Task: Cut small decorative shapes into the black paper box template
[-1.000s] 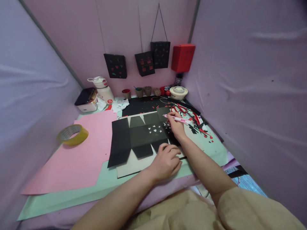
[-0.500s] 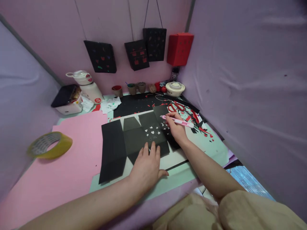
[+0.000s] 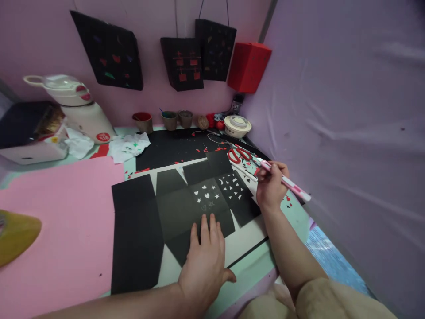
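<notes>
A black paper cutout (image 3: 179,208) with folded panels and flaps lies over a white board (image 3: 250,237). One panel has hearts and stars cut through it, with a heart and star outlined below them; the panel to its right shows a moon, triangles and other small holes. My left hand (image 3: 206,257) rests flat on the lower part of the black paper, fingers spread. Right of the paper and raised above the table, my right hand (image 3: 274,186) is closed around a pink and white craft knife (image 3: 294,187), its tip pointing up and left.
Red-handled scissors (image 3: 241,153) and red and black scraps lie behind the paper. Pink card (image 3: 73,212) and a yellow tape roll (image 3: 20,237) are at left. A white flask (image 3: 86,115), cups (image 3: 169,120) and a lidded bowl (image 3: 237,126) line the back, below hanging lanterns (image 3: 182,64).
My right hand has lifted off the perforated panel and moved right with the craft knife. My left hand stays on the paper. The view has shifted closer.
</notes>
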`<action>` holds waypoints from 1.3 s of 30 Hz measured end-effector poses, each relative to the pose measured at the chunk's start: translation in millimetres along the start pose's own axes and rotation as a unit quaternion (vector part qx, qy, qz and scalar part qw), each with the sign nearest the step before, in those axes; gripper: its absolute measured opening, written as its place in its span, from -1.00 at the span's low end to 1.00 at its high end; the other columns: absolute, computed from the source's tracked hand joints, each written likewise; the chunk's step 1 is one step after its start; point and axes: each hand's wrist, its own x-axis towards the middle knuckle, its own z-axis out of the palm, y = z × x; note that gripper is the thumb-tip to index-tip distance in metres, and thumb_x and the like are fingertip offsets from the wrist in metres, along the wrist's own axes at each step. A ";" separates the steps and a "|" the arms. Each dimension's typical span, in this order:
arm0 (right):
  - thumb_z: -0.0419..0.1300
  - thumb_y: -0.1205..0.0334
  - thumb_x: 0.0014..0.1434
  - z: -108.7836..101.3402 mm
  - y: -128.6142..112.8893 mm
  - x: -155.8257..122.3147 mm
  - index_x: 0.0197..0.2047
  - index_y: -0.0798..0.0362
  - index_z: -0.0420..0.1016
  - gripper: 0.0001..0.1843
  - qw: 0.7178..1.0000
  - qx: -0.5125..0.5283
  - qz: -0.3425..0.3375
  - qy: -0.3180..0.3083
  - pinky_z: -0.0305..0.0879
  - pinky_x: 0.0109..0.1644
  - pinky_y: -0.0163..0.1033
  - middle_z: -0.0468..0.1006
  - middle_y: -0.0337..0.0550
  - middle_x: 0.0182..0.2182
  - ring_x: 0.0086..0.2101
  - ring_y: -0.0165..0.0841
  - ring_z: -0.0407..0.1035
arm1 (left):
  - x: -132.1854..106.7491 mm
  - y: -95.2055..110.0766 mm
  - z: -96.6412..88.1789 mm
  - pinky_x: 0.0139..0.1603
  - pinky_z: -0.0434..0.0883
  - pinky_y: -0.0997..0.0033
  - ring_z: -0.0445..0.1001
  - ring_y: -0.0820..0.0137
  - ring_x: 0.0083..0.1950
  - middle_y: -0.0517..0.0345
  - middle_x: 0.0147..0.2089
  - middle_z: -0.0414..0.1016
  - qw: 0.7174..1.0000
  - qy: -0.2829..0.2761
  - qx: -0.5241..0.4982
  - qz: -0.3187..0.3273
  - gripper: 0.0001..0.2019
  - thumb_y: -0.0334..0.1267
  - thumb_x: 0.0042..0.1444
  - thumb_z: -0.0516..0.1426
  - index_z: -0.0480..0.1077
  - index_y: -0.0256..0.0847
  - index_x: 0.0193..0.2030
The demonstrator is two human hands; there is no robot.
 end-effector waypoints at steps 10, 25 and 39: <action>0.32 0.16 0.08 2.0 -24.7 -62.3 -0.33 0.01 0.41 -0.83 0.926 -0.167 0.246 -0.230 0.14 -0.51 -0.38 0.45 -0.33 -0.55 -0.57 -0.48 0.26 | 0.5 0.2 -10.5 0.23 0.30 -0.15 0.14 -0.20 0.37 -0.43 0.36 0.06 0.998 -0.054 -0.019 -0.021 0.13 0.47 -0.23 0.16 0.24 -0.45 0.30; 0.19 0.33 0.12 -1.4 4.2 -90.3 -0.41 0.00 0.36 -0.90 0.866 -0.344 0.074 -0.355 0.26 -0.35 -0.29 0.46 -0.27 -0.50 -0.45 -0.40 0.35 | 0.3 4.7 -0.5 0.21 0.32 -0.19 0.17 -0.22 0.35 -0.39 0.34 0.17 0.999 -0.008 -0.041 -0.026 0.11 0.42 -0.29 0.24 0.29 -0.43 0.27; 0.19 0.29 0.12 2.9 -0.8 -91.7 -0.41 0.00 0.39 -0.92 0.843 -0.394 0.060 -0.361 0.27 -0.37 -0.30 0.50 -0.26 -0.50 -0.47 -0.40 0.37 | 0.8 5.9 -1.1 0.22 0.31 -0.18 0.18 -0.18 0.35 -0.34 0.34 0.18 0.999 -0.001 -0.026 -0.031 0.10 0.45 -0.29 0.21 0.29 -0.36 0.28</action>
